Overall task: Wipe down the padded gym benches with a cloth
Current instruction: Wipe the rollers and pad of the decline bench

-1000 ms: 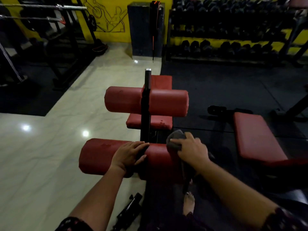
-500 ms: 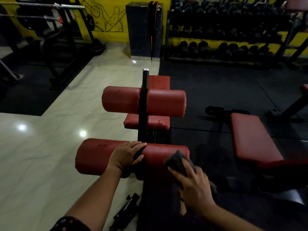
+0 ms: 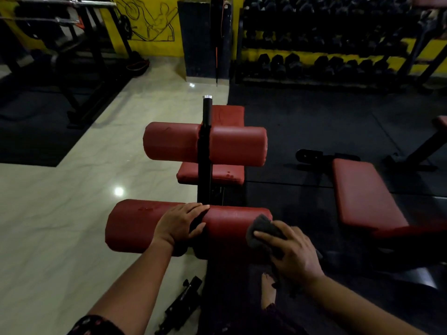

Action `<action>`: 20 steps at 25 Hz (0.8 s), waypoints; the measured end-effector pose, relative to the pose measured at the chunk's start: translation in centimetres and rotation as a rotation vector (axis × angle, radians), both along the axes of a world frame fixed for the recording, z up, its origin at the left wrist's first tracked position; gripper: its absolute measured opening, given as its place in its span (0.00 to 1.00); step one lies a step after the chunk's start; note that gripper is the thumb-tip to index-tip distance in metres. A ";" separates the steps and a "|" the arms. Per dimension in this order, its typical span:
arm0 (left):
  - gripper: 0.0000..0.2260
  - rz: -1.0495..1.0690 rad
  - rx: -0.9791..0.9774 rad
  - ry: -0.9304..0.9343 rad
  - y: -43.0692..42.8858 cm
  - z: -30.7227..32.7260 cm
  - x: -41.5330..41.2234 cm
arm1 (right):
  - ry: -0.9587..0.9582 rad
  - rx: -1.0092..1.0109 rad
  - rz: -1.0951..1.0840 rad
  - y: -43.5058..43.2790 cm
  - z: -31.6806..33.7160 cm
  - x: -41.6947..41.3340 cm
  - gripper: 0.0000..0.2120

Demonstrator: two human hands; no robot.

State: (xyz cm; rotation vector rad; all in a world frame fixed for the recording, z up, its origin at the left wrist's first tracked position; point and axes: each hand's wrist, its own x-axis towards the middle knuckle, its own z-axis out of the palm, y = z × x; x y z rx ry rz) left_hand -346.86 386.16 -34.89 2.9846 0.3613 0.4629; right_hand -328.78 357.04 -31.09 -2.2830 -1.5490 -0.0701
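Head view: L hand [image 3: 180, 223] lay flat on lower red roller pad [image 3: 135, 226], fingers straight & close together, tips by black upright post [image 3: 205, 151]. R hand [image 3: 294, 252] held grey cloth [image 3: 262, 228] against that roller's R end, fingers spread & curled over cloth. Upper roller pad [image 3: 237, 146] & seat pad [image 3: 217, 175] beyond, apart from hands. Second red bench [image 3: 362, 194] to R. Dumbbell rack [image 3: 326, 64] at back.

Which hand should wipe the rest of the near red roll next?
The right hand. It holds the grey cloth pressed against the right end of the near red roll. The left hand is bare and only rests on the roll beside the black post, likely steadying it.
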 end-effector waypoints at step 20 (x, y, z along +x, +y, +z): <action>0.25 0.051 -0.075 0.040 -0.7 0.8 0.0 | 0.279 0.132 -0.363 -4.4 -5.8 -3.5 0.53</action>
